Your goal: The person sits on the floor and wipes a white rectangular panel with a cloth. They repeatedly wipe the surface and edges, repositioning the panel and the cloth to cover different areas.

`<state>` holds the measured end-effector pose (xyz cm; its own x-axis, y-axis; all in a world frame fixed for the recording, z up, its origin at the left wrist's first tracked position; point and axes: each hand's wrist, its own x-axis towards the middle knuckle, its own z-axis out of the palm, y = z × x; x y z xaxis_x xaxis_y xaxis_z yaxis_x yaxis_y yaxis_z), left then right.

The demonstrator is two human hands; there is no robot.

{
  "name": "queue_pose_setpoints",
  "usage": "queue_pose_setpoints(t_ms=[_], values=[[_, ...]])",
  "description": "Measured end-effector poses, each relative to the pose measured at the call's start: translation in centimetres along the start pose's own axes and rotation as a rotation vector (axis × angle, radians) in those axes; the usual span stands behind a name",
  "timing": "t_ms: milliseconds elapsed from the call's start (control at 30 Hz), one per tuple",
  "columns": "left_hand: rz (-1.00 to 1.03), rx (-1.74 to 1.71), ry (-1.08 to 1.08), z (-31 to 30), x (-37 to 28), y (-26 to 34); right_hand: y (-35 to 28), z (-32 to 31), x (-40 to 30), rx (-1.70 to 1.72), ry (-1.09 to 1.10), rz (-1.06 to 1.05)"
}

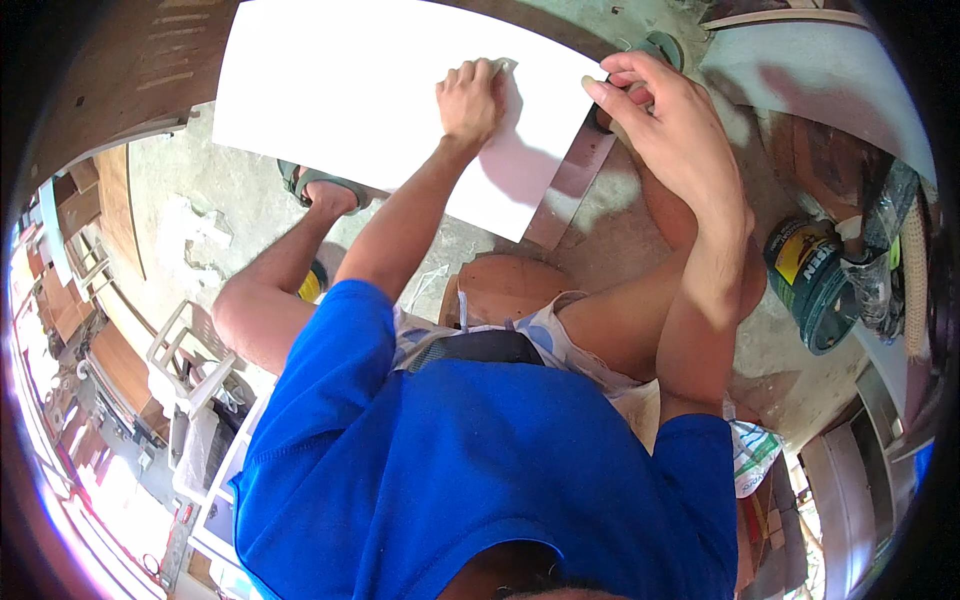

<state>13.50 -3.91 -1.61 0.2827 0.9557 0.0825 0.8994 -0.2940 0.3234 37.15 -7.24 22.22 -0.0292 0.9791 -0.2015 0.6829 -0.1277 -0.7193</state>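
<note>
A smooth white board [337, 82] lies before me, its near corner pointing towards my lap. My left hand [471, 101] rests on it with the fingers curled under. A small pale edge shows past its knuckles, too little to tell whether something is held. My right hand [667, 112] hovers at the board's right corner, thumb and fingers apart, with nothing seen between them. Its thumb is close to the board's edge; contact cannot be made out. Under that edge a brownish strip of flat sheet [559, 202] sticks out.
A dark board [135, 67] stands at the upper left. On the concrete floor [169, 217] are a round brown stool seat [517, 277] between my knees and a dark green paint bucket [806, 285] at right. A pale chair-like frame [191, 360] and clutter lie left.
</note>
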Motion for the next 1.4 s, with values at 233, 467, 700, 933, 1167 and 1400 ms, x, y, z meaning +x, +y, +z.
queue_pose_setpoints(t_ms=[233, 467, 700, 933, 1167, 1400], values=[[0.214, -0.062, -0.243, 1.4, -5.0, 4.5, 0.4, -2.2, -0.6, 0.037, 0.038, 0.056], [-0.227, 0.145, 0.014, -0.3, 0.5, -2.2, 1.0, -3.0, -1.1, 0.007, 0.032, 0.029], [0.122, 0.047, -0.247, 1.4, -5.6, 1.5, 1.6, -4.1, -1.6, 0.124, 0.059, 0.094], [-0.376, 0.291, 0.116, -1.1, 10.0, -10.9, 4.4, -5.4, -2.2, 0.089, 0.097, 0.211], [0.035, -0.030, 0.046, 5.8, 4.9, 11.4, 3.4, -5.2, -1.4, 0.050, 0.069, 0.210], [0.218, -0.120, 0.047, 3.7, -0.6, 11.5, 4.3, -5.0, -1.5, 0.058, 0.034, 0.227]])
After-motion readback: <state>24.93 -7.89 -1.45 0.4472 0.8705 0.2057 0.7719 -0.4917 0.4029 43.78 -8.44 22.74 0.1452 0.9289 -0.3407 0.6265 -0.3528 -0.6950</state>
